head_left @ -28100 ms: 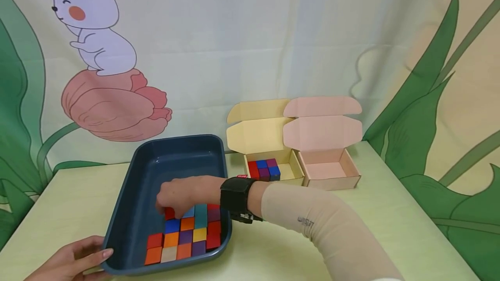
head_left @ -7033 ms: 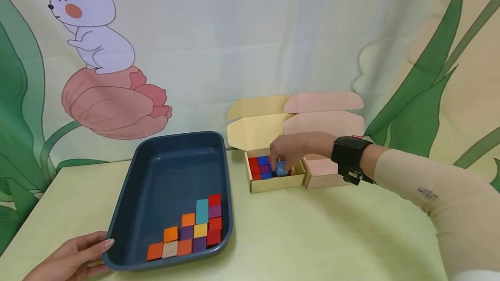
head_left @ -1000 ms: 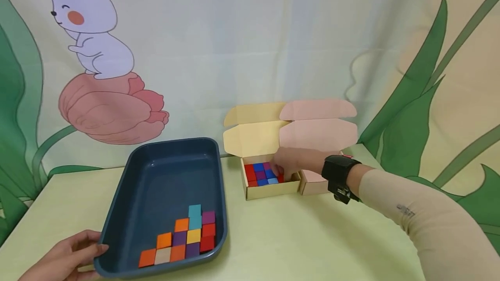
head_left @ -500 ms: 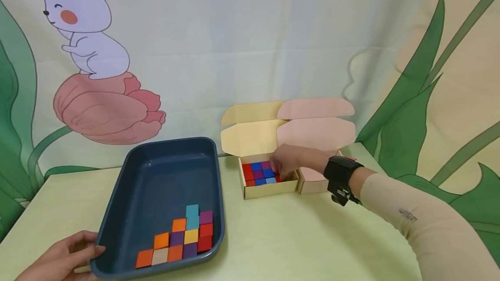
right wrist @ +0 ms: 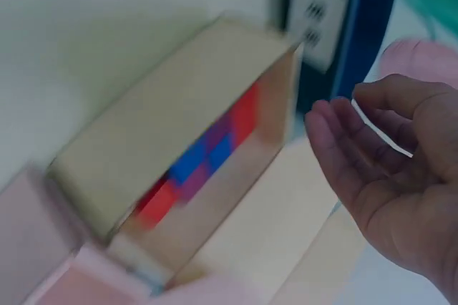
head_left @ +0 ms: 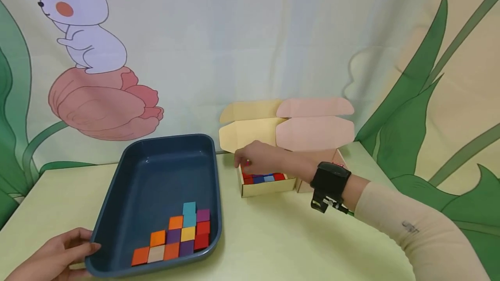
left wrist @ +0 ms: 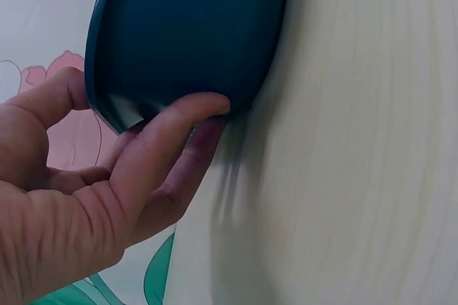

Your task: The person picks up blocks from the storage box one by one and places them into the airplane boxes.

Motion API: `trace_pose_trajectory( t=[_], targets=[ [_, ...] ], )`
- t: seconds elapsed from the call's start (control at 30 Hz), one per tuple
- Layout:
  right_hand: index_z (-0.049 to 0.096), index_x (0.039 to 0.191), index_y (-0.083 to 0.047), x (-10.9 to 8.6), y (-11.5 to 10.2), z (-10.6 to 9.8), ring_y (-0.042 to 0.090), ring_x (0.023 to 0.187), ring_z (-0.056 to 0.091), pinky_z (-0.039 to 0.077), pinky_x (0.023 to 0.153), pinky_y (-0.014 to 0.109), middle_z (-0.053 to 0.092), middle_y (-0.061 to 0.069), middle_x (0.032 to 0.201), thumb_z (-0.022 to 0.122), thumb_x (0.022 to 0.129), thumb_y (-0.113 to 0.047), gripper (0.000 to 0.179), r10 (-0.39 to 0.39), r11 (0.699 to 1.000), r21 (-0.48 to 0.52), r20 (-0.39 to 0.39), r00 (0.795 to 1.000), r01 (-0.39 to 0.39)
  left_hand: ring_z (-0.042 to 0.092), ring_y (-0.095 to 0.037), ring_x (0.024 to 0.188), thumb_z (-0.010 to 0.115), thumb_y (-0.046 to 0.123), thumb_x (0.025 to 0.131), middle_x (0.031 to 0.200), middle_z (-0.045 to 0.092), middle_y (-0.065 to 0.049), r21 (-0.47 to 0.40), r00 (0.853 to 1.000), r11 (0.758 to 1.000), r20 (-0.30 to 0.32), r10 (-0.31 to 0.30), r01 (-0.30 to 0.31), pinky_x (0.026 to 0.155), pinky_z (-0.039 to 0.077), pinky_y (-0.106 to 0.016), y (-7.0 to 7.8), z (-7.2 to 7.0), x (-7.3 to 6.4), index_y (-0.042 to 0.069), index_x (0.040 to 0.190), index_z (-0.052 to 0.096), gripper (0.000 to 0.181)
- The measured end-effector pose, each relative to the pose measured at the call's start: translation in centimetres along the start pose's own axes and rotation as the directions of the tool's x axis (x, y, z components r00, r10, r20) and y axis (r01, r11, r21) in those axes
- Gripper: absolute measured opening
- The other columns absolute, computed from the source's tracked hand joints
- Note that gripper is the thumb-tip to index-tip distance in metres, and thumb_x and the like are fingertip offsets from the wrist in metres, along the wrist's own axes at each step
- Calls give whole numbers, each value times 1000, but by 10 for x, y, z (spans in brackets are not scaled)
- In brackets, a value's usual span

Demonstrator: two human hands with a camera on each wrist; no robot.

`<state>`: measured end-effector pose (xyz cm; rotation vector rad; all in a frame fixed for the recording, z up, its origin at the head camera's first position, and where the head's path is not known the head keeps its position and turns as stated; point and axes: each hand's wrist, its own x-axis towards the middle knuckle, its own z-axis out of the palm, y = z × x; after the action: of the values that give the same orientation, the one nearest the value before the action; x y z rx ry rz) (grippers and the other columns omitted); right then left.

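Observation:
My left hand [head_left: 54,253] grips the near left corner of a deep blue tray [head_left: 156,177], thumb over the rim and fingers beneath. In the left wrist view the thumb [left wrist: 179,122] presses along the tray wall. Colored cubes [head_left: 172,250] lie packed in the tray's near right part. My right hand [head_left: 263,157] hovers over the left side of a small yellow box [head_left: 269,189], fingers loosely bent. The right wrist view shows nothing between its fingertips [right wrist: 322,115]. Red, blue and purple cubes [right wrist: 207,155] sit in rows inside that box, partly covered by the hand in the head view.
A pink box [head_left: 304,186] stands right beside the yellow one, its lid [head_left: 314,133] raised against the printed cloth backdrop [head_left: 187,55]. The pale green tabletop [head_left: 250,237] extends in front of both boxes.
Since the oldest frame, several cubes have gone from the tray and more fill the yellow box. In the last second my right hand has lifted from the box's right end and moved left.

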<state>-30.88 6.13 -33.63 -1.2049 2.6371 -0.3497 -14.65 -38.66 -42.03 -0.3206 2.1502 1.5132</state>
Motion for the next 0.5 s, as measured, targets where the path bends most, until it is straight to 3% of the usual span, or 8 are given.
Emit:
trace_pose_trajectory(
  t=[0.13,0.27,0.4,0.5],
  targets=[
    [70,112,-9,13,-36,5,11,89,65,52,79,18,71,0,103,60,100,-7,16,-86,996,23,32,996,86,63,-24,88,51,9,106,96,58,-9,-6,1000,1000,15,11,-11,79,62,-39,4,-2,-1,-8,112,48,18],
    [70,118,-8,33,-65,15,9,89,62,51,76,14,71,0,106,61,101,-10,20,-137,990,-20,87,987,140,63,-25,88,50,8,106,96,57,-9,-16,999,1000,37,10,-9,79,61,-39,2,-2,-1,-5,108,48,13],
    [66,131,-8,61,-85,23,11,104,62,51,87,14,69,3,124,62,102,-16,31,-112,985,-105,204,973,135,63,-26,89,49,7,107,100,56,-9,-31,999,1000,38,-1,2,79,62,-38,3,-3,0,-4,109,46,11],
    [58,142,-8,79,-94,31,13,119,58,49,97,16,62,3,139,62,103,-21,41,-53,982,-155,320,946,107,65,-27,89,47,5,107,102,57,-9,-66,998,998,66,-7,11,80,62,-39,2,-5,1,-2,107,47,7]
  ],
)
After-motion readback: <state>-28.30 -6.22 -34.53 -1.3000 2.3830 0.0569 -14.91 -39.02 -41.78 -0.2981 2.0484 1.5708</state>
